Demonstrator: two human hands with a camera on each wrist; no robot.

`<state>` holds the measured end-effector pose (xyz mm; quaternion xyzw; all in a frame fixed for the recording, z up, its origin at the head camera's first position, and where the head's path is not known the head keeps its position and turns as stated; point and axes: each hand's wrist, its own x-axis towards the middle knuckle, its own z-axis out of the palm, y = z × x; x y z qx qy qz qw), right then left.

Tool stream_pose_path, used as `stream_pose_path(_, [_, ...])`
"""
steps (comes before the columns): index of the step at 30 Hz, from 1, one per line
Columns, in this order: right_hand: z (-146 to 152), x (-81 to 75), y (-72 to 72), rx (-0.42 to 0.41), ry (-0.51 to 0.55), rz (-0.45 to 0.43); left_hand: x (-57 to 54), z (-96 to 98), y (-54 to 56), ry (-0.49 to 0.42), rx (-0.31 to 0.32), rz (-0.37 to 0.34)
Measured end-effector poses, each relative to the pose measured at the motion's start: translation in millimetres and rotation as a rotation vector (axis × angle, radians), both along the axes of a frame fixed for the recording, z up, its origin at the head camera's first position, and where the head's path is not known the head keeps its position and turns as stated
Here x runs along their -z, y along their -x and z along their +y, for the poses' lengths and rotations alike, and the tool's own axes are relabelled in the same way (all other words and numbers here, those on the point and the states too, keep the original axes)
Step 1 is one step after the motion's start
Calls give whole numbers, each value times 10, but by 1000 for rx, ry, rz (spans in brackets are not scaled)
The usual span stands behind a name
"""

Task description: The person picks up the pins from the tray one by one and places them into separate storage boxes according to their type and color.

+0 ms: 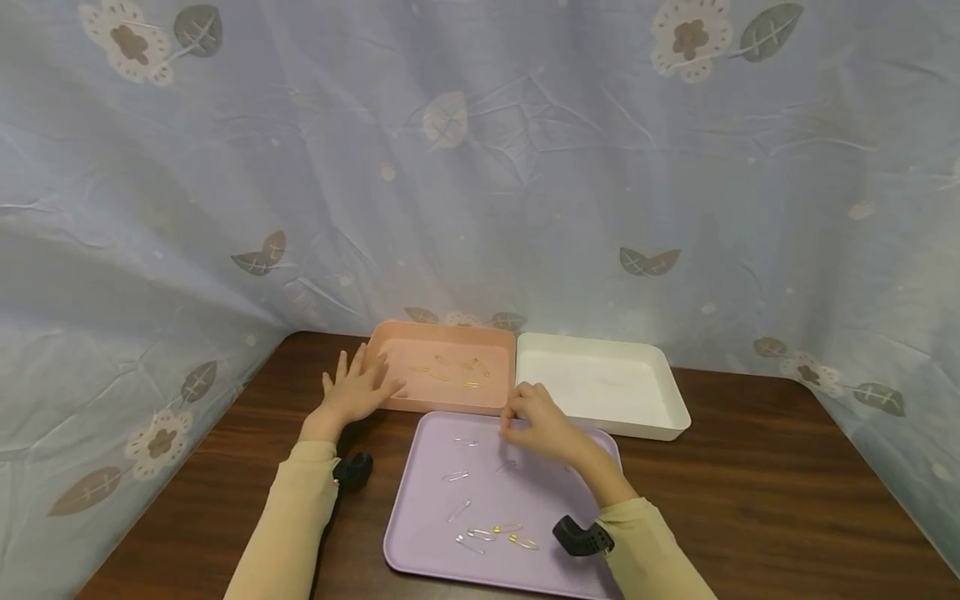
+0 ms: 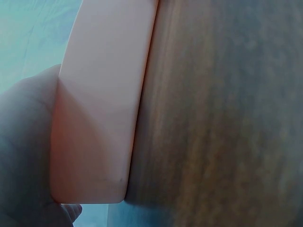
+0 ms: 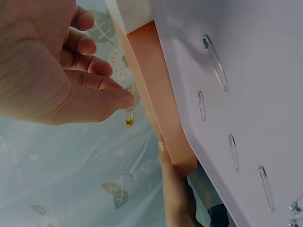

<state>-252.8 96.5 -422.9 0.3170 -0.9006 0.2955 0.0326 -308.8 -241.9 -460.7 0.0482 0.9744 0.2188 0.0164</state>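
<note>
A gold safety pin (image 3: 129, 116) is pinched between the thumb and index finger of my right hand (image 1: 542, 422). In the head view that hand is over the back of the purple tray (image 1: 408, 517). Silver safety pins (image 1: 459, 510) lie scattered on this tray, with gold safety pins (image 1: 523, 542) near its front. My left hand (image 1: 354, 395) lies with fingers spread over the left end of the peach tray (image 1: 441, 333). The left wrist view has it against the peach tray's wall (image 2: 97, 123). Several gold safety pins (image 1: 470, 385) lie inside the peach tray.
A white tray (image 1: 678, 408) stands right of the peach one, both behind the purple tray. All sit on a dark wooden table (image 1: 757, 492). A patterned cloth (image 1: 487, 208) hangs behind and along the sides. Black wrist devices (image 1: 581, 537) are worn on both arms.
</note>
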Motion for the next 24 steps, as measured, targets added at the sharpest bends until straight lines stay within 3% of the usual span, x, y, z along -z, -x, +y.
stream_pose_path(12, [-196, -97, 314, 23, -21, -9, -3, 6, 11, 0, -2, 1])
stream_pose_path(21, [-307, -88, 530, 7, -49, 35, -4, 4, 3, 4, -3, -7])
stream_pose_path(24, [-349, -94, 613, 11, -52, 12, 7, 3, -2, 0, -3, -11])
